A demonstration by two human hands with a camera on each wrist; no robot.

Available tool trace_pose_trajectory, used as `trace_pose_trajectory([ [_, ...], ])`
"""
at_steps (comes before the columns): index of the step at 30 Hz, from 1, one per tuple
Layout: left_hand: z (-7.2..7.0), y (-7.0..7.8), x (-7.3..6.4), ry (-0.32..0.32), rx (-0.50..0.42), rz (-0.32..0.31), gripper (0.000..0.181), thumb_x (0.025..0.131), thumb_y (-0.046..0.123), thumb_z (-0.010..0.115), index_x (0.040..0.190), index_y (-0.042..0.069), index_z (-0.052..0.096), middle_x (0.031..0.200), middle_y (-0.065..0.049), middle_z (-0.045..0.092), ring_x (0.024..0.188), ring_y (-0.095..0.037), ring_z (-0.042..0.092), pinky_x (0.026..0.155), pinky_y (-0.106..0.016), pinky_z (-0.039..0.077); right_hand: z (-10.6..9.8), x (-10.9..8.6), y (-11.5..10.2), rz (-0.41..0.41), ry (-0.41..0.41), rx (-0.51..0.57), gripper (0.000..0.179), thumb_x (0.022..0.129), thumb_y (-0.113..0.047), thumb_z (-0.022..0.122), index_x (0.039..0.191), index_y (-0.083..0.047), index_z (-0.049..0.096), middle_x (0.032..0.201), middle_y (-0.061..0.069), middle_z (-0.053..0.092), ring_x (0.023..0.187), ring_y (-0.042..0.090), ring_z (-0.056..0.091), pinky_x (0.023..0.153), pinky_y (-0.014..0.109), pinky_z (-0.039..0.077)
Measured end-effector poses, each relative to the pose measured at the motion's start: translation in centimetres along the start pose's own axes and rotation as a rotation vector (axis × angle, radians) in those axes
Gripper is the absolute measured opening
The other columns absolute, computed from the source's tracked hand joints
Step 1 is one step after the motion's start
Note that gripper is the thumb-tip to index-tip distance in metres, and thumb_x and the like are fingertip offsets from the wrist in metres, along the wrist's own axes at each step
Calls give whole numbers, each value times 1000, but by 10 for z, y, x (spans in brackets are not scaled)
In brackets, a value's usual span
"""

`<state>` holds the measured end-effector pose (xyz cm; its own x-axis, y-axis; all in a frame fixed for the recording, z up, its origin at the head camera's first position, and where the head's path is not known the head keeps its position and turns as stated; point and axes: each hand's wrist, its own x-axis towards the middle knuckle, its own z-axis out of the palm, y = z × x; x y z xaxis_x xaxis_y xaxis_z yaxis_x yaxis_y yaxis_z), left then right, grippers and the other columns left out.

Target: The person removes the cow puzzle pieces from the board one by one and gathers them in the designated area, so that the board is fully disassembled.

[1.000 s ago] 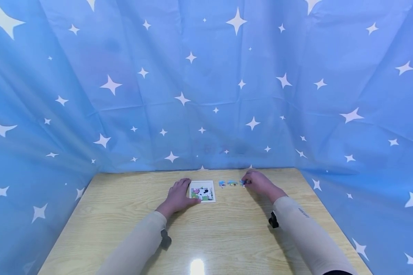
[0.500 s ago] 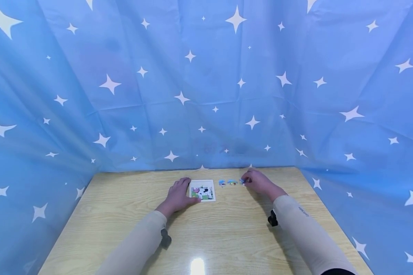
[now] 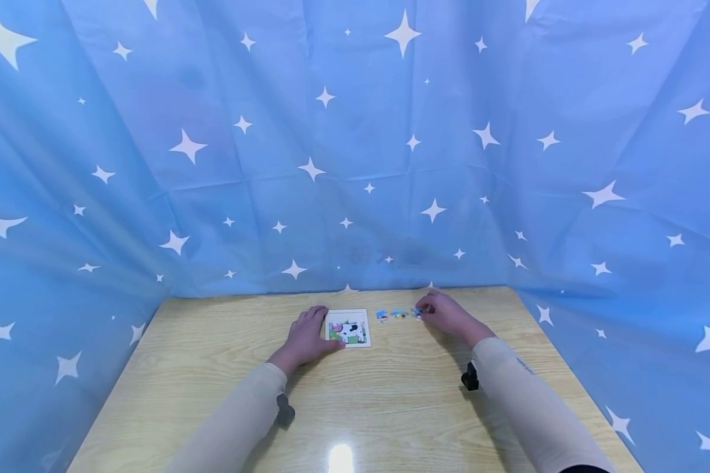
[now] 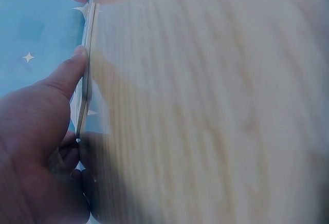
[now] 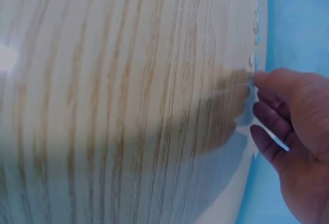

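Note:
My left hand [image 3: 306,336] holds the left side of a white-framed jigsaw board [image 3: 348,314] with a cow picture. Its thumb lies at the near edge and its fingers at the far left corner. In the left wrist view the board [image 4: 86,80] appears edge-on, flat on the table, with the thumb against it. My right hand [image 3: 446,313] pinches a small blue puzzle piece [image 3: 417,313], partly hidden by the fingertips. Between it and the board lie two more colourful puzzle pieces, one blue [image 3: 381,316] and one blue and yellow [image 3: 399,314].
The pieces and board lie near the far edge of a pale wooden table [image 3: 361,407]. A blue curtain with white stars [image 3: 343,164] hangs right behind that edge and along both sides. A bright light reflection shows at the table's near part.
Very little differs. My right fingers shift slightly at the rightmost puzzle piece, leaving a bit more of it visible. My left hand and the board stay put.

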<state>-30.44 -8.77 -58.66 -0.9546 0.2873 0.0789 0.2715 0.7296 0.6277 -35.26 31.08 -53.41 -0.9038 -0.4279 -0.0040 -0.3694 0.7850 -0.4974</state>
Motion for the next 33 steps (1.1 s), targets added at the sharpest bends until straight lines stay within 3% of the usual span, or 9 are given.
trace_pose_trajectory([
  [9,-7,12,-6,-16,28,0,104,90,53,90,166,0,44,170,-17,43,154,-43,39,126,-66,30,3,-2,-19,6,41,90,27,106,-8,74,131,3,75,121,11,69,105,23,67,90,45,61],
  [14,-4,6,-3,-10,16,-4,105,89,55,90,167,3,43,171,-15,43,155,-41,38,128,-64,29,17,5,-41,-48,77,107,24,106,-11,74,126,2,76,118,10,70,102,22,68,88,41,62],
  [20,1,-2,1,12,-8,10,106,86,54,92,167,4,45,169,-14,45,155,-41,39,127,-65,30,40,16,-74,-118,47,94,21,106,-12,75,124,-1,78,115,9,69,100,20,68,89,41,61],
  [29,-10,15,-5,-22,37,-14,102,90,51,90,166,0,44,170,-18,44,156,-43,39,127,-67,30,62,27,-117,-169,14,85,31,108,-18,74,135,-2,73,122,7,67,108,20,66,98,44,60],
  [33,-6,9,-3,-12,42,0,102,91,54,88,166,1,45,171,-17,44,156,-43,38,126,-67,31,70,33,-131,-196,3,78,34,108,-18,75,137,-1,71,123,9,67,108,22,68,96,43,61],
])
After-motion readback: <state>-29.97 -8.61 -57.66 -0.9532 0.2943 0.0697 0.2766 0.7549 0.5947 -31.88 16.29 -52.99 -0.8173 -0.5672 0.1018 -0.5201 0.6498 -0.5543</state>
